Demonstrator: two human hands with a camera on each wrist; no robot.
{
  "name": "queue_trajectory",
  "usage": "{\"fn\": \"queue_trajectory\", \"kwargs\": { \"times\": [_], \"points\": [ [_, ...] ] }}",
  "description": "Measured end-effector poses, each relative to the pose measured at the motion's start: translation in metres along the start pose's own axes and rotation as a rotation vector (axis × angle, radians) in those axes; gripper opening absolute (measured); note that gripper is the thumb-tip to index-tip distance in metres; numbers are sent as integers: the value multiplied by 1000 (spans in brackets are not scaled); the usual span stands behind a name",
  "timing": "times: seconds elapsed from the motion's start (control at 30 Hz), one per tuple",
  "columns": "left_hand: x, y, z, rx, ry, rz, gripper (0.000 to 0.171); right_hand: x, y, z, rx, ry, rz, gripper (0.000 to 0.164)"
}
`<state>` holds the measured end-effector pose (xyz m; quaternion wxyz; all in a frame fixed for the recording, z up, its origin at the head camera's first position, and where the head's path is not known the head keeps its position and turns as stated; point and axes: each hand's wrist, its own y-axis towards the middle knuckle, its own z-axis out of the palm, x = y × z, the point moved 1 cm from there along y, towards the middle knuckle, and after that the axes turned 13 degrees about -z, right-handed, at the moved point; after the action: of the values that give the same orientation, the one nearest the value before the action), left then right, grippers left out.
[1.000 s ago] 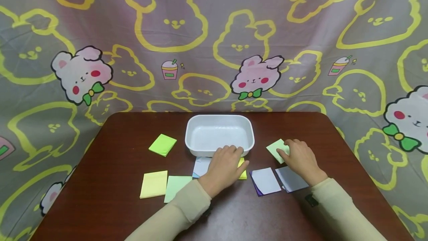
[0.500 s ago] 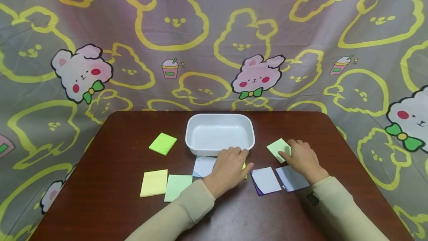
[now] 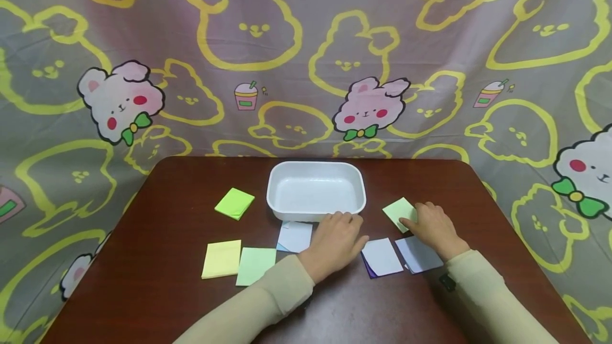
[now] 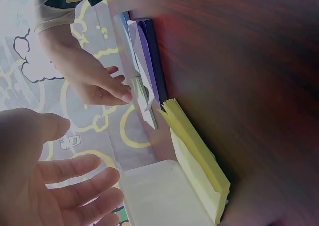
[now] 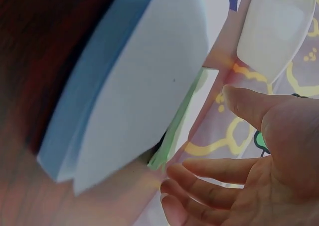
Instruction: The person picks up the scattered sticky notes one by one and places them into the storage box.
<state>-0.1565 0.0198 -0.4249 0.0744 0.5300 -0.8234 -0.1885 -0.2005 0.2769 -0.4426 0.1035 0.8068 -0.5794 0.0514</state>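
Observation:
My left hand (image 3: 334, 243) hovers over the table in front of the white tray, its fingers relaxed and holding nothing. Beneath it lies a yellow sticky-note pad (image 4: 197, 156), which the hand hides in the head view. To its left is a light blue pad with a whitish top (image 3: 294, 236). My right hand (image 3: 436, 230) hangs loosely curved at the right edge of a pale green sticky-note pad (image 3: 397, 211), thumb over the pad's near corner in the head view. Nothing is gripped there. A purple pad with a white top (image 3: 382, 258) and a greyish-blue pad (image 3: 419, 255) lie nearer.
The white tray (image 3: 273, 207) stands at the back middle with nothing in it. On the left side lie a bright green pad (image 3: 234, 203), a pale yellow pad (image 3: 221, 260) and a mint green pad (image 3: 255, 268). A patterned curtain (image 3: 306, 57) hangs behind the brown table (image 3: 158, 238).
My left hand has shifted to the right, uncovering more of the light blue pad and covering the yellow one. My right hand has drawn slightly to the right, showing more of the pale green pad.

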Motion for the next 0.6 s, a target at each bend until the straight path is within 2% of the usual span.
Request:
{"fn": "queue_trajectory", "kwargs": {
  "times": [0.23, 0.6],
  "points": [
    [1, 1, 0, -16, 14, 1, 29, 0, 1, 5, 3, 11, -33, 55],
    [2, -1, 2, -3, 27, -2, 31, -8, 5, 10, -14, 6, -11, 51]
  ]
}}
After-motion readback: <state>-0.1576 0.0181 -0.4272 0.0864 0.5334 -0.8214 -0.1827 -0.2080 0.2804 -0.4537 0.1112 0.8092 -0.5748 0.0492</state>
